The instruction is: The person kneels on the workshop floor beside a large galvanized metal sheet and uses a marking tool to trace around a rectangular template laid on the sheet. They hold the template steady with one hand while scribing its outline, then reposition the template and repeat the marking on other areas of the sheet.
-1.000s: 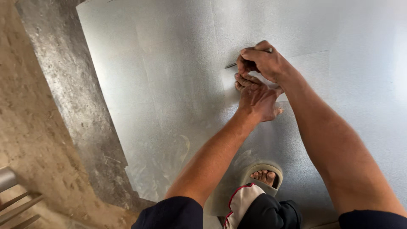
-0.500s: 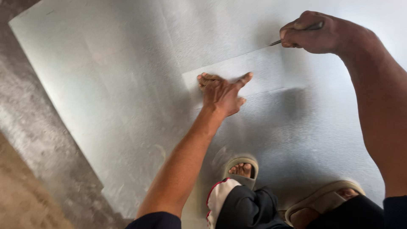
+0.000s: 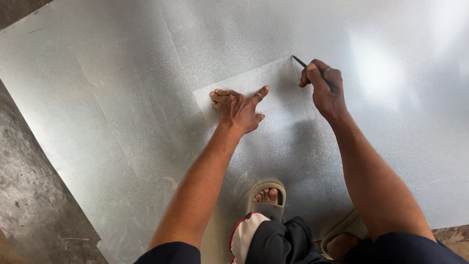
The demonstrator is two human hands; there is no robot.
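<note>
Galvanised sheet [image 3: 122, 98] spread over the concrete floor [image 3: 29, 195], and us crouched on it.
Our left hand [image 3: 238, 110] presses flat, fingers spread, pinning a small metal template [image 3: 254, 83] mid-sheet; our right hand [image 3: 325, 88] pinches a scriber [image 3: 312, 72], its tip at the template's far corner.

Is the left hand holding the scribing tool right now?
No, the left hand lies flat on the small metal piece; the right hand grips the tool.
</note>
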